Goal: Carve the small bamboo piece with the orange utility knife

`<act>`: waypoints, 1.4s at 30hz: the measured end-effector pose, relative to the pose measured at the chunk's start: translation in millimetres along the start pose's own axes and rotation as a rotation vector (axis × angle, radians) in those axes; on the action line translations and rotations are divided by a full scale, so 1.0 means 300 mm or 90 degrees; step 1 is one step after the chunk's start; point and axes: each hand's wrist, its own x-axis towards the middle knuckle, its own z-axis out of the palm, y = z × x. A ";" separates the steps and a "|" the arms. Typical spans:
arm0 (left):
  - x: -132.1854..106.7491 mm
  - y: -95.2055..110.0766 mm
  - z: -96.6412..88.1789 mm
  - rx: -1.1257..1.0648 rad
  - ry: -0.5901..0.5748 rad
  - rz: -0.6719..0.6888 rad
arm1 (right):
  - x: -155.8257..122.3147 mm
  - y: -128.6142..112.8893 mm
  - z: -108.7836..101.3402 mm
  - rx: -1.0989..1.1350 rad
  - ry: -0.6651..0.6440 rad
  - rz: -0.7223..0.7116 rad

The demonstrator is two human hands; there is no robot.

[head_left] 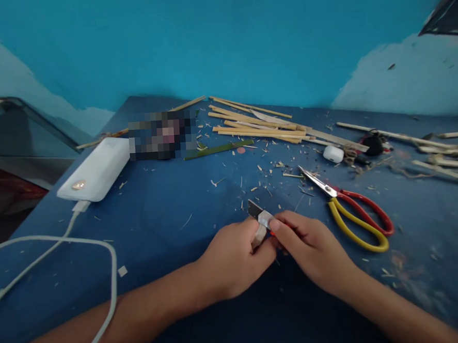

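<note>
My right hand [314, 244] is closed round a utility knife [265, 218] with a dark blade, a silvery front end and a bit of red showing at the grip. The blade points up and to the left, just over my left hand [232, 254]. Those left fingers are curled around a small pale piece [259, 237], mostly hidden, whose kind I cannot make out. Knife and piece cross close together, and the two hands touch or nearly touch. To the right of my right hand lie scissors [333, 191] with one red and one yellow handle, tips slightly apart.
Bamboo sticks [261, 130] lie at the back of the blue table [168, 196], with a green strip [220, 149] before them. More sticks [445, 158] are at right, near a white earbud case [333, 153]. A white power bank [97, 172] trails a cable [112, 261] over my left forearm.
</note>
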 end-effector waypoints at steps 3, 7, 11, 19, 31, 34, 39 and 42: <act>0.002 -0.016 0.018 0.003 0.037 -0.012 | -0.007 0.001 0.003 0.007 -0.001 -0.008; 0.000 -0.020 0.024 -0.004 0.017 0.006 | -0.018 0.010 0.000 0.048 -0.038 -0.005; -0.001 -0.014 0.017 -0.011 -0.002 0.014 | -0.015 0.012 0.001 0.067 -0.055 0.007; 0.002 -0.029 0.016 -0.025 0.001 0.050 | -0.014 -0.001 0.001 0.031 -0.043 0.017; -0.001 -0.022 0.014 -0.029 0.023 0.068 | -0.019 0.009 0.001 0.022 -0.027 -0.026; -0.002 -0.015 0.003 -0.031 -0.002 0.094 | -0.022 0.008 -0.003 0.017 -0.036 -0.052; -0.004 -0.021 0.008 -0.031 0.002 0.085 | -0.024 0.006 -0.009 -0.005 -0.036 -0.082; -0.004 -0.027 0.015 -0.025 -0.004 0.092 | -0.024 0.006 -0.013 -0.004 -0.036 -0.094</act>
